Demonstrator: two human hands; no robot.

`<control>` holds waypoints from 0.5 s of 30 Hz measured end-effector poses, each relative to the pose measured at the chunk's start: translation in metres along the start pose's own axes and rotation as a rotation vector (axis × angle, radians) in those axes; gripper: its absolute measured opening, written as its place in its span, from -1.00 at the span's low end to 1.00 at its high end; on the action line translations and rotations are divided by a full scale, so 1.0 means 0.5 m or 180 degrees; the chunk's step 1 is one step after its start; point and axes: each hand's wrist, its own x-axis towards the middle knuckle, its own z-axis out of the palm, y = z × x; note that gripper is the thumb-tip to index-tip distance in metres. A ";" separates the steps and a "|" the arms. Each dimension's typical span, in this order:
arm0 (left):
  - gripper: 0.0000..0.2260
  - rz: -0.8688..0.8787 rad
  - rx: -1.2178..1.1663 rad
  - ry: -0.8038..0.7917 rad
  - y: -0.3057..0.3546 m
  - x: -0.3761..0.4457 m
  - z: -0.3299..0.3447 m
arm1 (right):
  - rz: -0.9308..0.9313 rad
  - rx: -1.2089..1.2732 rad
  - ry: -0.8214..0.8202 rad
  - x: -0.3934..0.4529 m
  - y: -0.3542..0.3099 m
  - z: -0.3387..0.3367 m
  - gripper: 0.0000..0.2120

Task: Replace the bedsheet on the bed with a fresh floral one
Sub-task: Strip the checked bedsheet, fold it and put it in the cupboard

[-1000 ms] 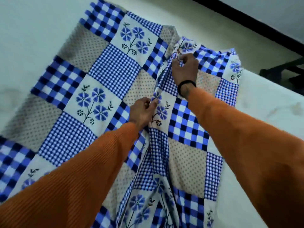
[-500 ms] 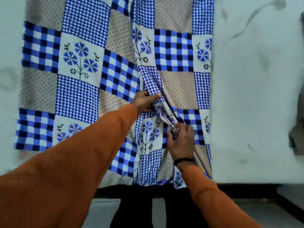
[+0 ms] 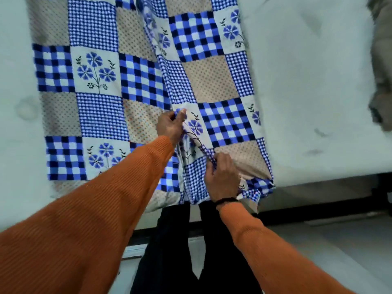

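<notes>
Pale bare mattress (image 3: 307, 81) w/ faint stains — dark bed frame (image 3: 318, 211) edge, grey floor (image 3: 339, 251) below.

What I can't make out from the head camera

The floral sheet (image 3: 135, 81) runs off the top edge, so I can't see its far end, and its folded layers hide whatever cloth lies beneath. My right hand (image 3: 222, 179) curls over a bunched ridge of fabric, so its fingertips are hidden from me; my left hand (image 3: 170, 126) pinches a fold, its palm turned away. A crumpled grey-brown cloth (image 3: 381, 81) at the right edge is cut off and smeared by motion, so I can't tell what it is. Both orange sleeves (image 3: 95, 219) leave the frame at the bottom. The mattress (image 3: 307, 81) shows faint marks too blurred to read.
</notes>
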 end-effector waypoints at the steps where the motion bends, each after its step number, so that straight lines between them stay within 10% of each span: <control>1: -0.71 0.0081 -0.0002 0.0072 -0.001 -0.013 -0.012 | -0.0055 0.0097 -0.0064 -0.024 -0.014 0.003 -0.87; 7: -0.60 -0.0235 -0.0280 0.0410 -0.064 -0.014 -0.106 | -0.0115 0.0622 -0.0601 -0.103 -0.136 0.097 -0.57; 11: -0.67 -0.1270 0.0141 -0.0805 -0.098 -0.030 -0.144 | 0.0479 0.0730 -0.1119 -0.118 -0.191 0.159 -0.58; 15: -0.74 -0.0960 0.0857 -0.1571 -0.146 -0.042 -0.187 | 0.0959 -0.0032 -0.0681 -0.134 -0.247 0.201 -0.38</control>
